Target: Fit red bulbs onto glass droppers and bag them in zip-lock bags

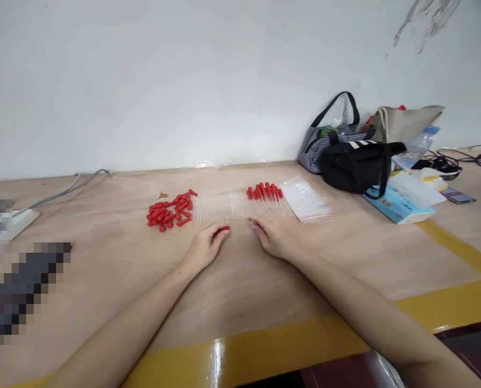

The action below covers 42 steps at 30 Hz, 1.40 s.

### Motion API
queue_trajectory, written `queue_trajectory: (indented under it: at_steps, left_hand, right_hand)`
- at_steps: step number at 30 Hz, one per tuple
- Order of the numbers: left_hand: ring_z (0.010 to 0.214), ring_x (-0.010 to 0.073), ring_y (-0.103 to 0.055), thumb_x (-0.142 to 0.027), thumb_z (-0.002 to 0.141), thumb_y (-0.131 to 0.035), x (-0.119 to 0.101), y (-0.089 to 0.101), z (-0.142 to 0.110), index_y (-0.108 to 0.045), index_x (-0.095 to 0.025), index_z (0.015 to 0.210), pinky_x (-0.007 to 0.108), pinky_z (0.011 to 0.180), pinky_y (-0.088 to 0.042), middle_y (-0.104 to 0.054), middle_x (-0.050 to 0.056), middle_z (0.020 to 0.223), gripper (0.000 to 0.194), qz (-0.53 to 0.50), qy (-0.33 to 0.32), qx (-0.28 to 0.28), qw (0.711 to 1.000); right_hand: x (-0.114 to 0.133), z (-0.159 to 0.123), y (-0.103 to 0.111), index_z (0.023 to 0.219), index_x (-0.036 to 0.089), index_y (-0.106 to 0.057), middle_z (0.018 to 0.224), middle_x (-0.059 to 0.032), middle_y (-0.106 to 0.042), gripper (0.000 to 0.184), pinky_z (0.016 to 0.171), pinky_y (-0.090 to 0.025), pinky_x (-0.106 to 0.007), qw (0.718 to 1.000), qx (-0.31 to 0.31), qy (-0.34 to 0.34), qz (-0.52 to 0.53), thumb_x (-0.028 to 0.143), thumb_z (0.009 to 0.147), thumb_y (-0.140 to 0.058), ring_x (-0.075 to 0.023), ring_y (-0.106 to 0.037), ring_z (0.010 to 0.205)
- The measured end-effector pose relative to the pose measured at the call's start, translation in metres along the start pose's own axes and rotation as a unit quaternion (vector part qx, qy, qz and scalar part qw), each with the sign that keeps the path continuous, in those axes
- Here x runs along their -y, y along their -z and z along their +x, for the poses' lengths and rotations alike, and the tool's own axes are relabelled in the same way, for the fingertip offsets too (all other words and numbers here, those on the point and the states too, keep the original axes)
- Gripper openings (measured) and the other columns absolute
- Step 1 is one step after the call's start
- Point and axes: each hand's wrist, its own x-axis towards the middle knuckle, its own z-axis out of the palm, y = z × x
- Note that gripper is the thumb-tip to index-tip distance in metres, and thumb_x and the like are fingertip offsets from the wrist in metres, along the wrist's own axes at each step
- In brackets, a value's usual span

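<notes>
pale wall (175,86) far beyond both grips, bench (244,291) beneath them, black bag (355,167) beyond the right grip and off to its right. and here's the left grip (202,246), pinching a red bulb (225,228)! right grip (278,238) near it, fingers curled; can't tell if it holds anything. tubes (216,208) just beyond. i'd pinch lightly, that bulb looks soft, and keep both grips low and level.

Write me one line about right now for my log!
left hand: holding red bulb | right hand: near red-topped tubes, grip unclear | far left: loose red bulbs | middle: bare tubes | far right: tissue pack
</notes>
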Motion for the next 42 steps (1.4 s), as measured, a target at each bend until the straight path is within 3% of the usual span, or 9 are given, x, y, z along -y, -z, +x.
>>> queue_trajectory:
  at_steps: [5, 12, 18, 22, 27, 33, 42]
  left_hand:
    - [0.074, 0.0137, -0.059, -0.033, 0.086, -0.045, -0.005, -0.003, -0.001, -0.058, -0.019, 0.093, 0.027, 0.069, -0.047, -0.064, 0.002, 0.084, 0.021, -0.054, 0.028, 0.059, 0.996]
    - [0.07, 0.0126, -0.056, -0.033, 0.084, -0.048, -0.006, -0.002, 0.0, -0.058, -0.018, 0.089, 0.025, 0.065, -0.045, -0.062, 0.001, 0.078, 0.019, -0.078, 0.044, 0.053, 0.995]
    - [0.071, 0.013, -0.056, -0.035, 0.083, -0.049, -0.002, -0.002, -0.002, -0.059, -0.017, 0.09, 0.025, 0.066, -0.045, -0.063, 0.002, 0.079, 0.022, -0.088, 0.048, 0.046, 0.994]
    - [0.073, 0.0127, -0.058, -0.036, 0.083, -0.049, 0.0, -0.001, -0.006, -0.061, -0.018, 0.09, 0.023, 0.068, -0.045, -0.065, 0.001, 0.082, 0.022, -0.089, 0.044, 0.078, 0.992]
    - [0.071, 0.0111, -0.058, -0.033, 0.085, -0.047, -0.008, 0.003, -0.009, -0.062, -0.02, 0.087, 0.022, 0.067, -0.044, -0.065, -0.002, 0.079, 0.02, -0.056, 0.017, 0.15, 0.987]
    - [0.072, 0.0118, -0.058, -0.032, 0.086, -0.046, -0.013, 0.004, -0.008, -0.06, -0.019, 0.086, 0.022, 0.067, -0.043, -0.063, 0.0, 0.079, 0.019, -0.008, -0.019, 0.15, 0.989]
    - [0.067, 0.0117, -0.054, -0.031, 0.088, -0.043, -0.012, 0.001, -0.009, -0.058, -0.017, 0.086, 0.022, 0.061, -0.042, -0.059, 0.002, 0.075, 0.02, 0.029, -0.067, 0.148, 0.986]
  right_hand:
    - [0.004, -0.01, -0.01, 0.099, 0.016, -0.055, 0.093, -0.0074, -0.062, 0.022, 0.078, -0.044, -0.028, 1.0, -0.015, 0.027, -0.002, 0.02, 0.087, -0.037, -0.0146, -0.057, 0.088]
    - [0.005, -0.009, -0.014, 0.099, 0.017, -0.057, 0.094, -0.0057, -0.063, 0.022, 0.077, -0.041, -0.029, 0.998, 0.004, 0.027, -0.053, 0.019, 0.087, -0.039, -0.0147, -0.057, 0.087]
    - [0.001, -0.01, -0.015, 0.099, 0.019, -0.06, 0.093, -0.0038, -0.065, 0.022, 0.074, -0.038, -0.028, 0.999, 0.001, 0.047, -0.018, 0.02, 0.086, -0.042, -0.0138, -0.058, 0.083]
    - [-0.003, -0.009, -0.009, 0.098, 0.023, -0.063, 0.09, -0.0014, -0.067, 0.021, 0.074, -0.033, -0.029, 0.998, 0.04, 0.037, -0.019, 0.023, 0.086, -0.046, -0.0133, -0.058, 0.078]
    - [-0.006, -0.009, 0.001, 0.096, 0.023, -0.066, 0.083, -0.0009, -0.067, 0.021, 0.071, -0.026, -0.03, 0.992, 0.082, 0.063, -0.075, 0.021, 0.086, -0.047, -0.0111, -0.055, 0.069]
    - [-0.003, -0.009, -0.003, 0.091, 0.021, -0.066, 0.082, -0.0023, -0.067, 0.021, 0.07, -0.022, -0.03, 0.98, 0.064, 0.096, -0.161, 0.02, 0.086, -0.045, -0.0105, -0.051, 0.063]
    - [0.009, -0.007, -0.009, 0.081, 0.018, -0.062, 0.075, -0.0013, -0.066, 0.022, 0.068, -0.024, -0.028, 0.984, 0.114, 0.042, -0.132, 0.021, 0.087, -0.042, -0.0115, -0.052, 0.066]
